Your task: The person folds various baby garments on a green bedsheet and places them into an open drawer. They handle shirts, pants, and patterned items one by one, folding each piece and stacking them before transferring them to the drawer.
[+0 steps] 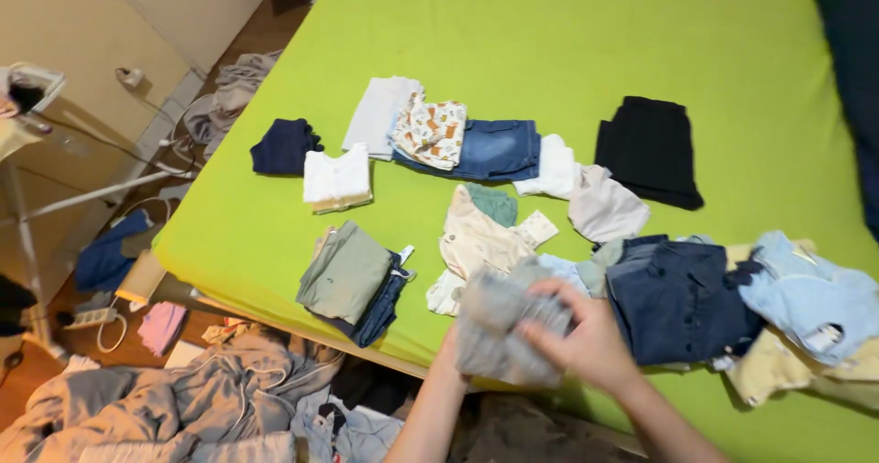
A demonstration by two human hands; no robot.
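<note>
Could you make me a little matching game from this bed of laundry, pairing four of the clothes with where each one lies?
Things:
1. grey garment
2. black folded piece
3. navy folded piece
4. olive green folded piece

Places:
A. far left of the back row on the green sheet
B. on a dark blue stack near the bed's front edge
C. alone at the right end of the back row
D. held between the left hand and right hand

Pairs: 1-D, 2-C, 3-A, 4-B
</note>
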